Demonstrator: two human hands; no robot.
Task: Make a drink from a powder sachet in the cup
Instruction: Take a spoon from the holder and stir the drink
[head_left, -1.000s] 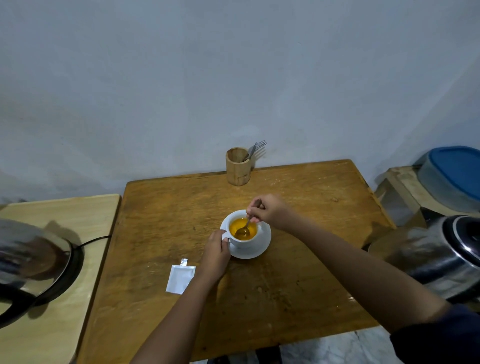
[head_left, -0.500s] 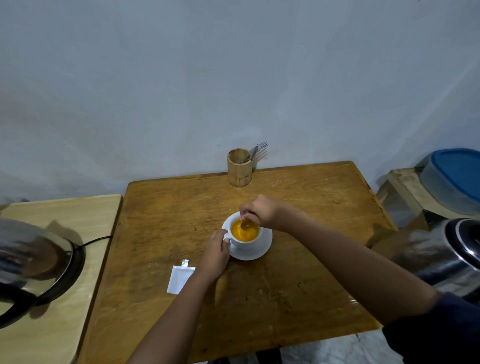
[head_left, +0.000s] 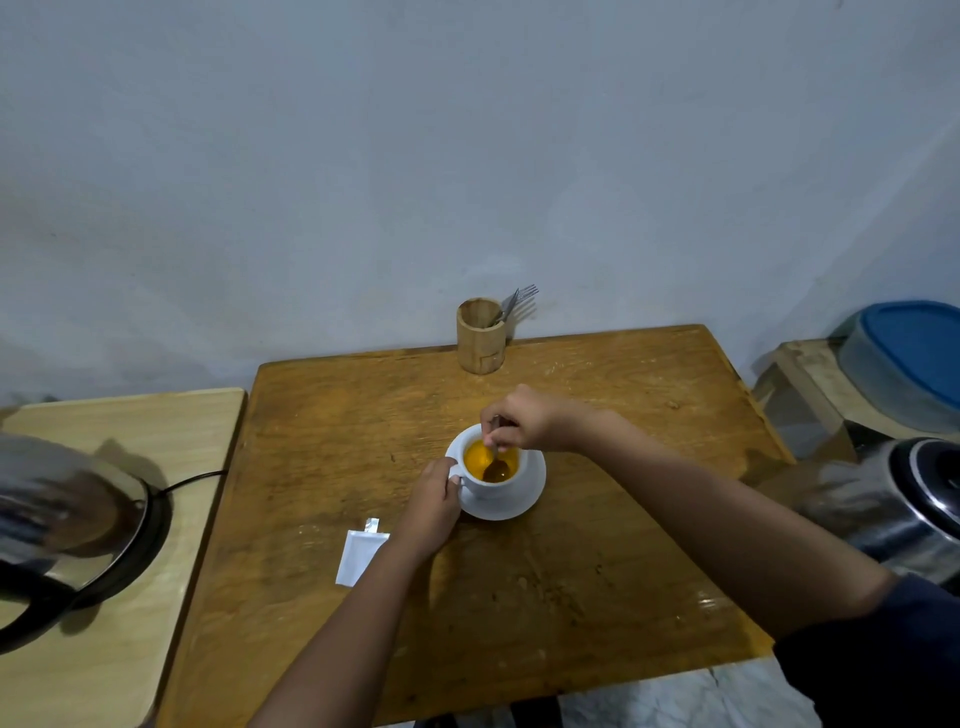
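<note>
A white cup full of orange liquid stands on a white saucer in the middle of the brown wooden table. My left hand grips the cup's handle on its left side. My right hand hovers over the cup's far rim, pinching a metal spoon whose bowl sits in the liquid. A torn white sachet lies flat on the table, left of my left wrist.
A wooden holder with forks stands at the table's far edge by the wall. A steel kettle on its base sits on the lighter side table at left. Another steel kettle is at right, and a blue-lidded container rests on a stool behind it.
The spoon has circled inside the cup, its bowl going from the near side to the far side and back to the near right. My left hand has stayed on the handle.
</note>
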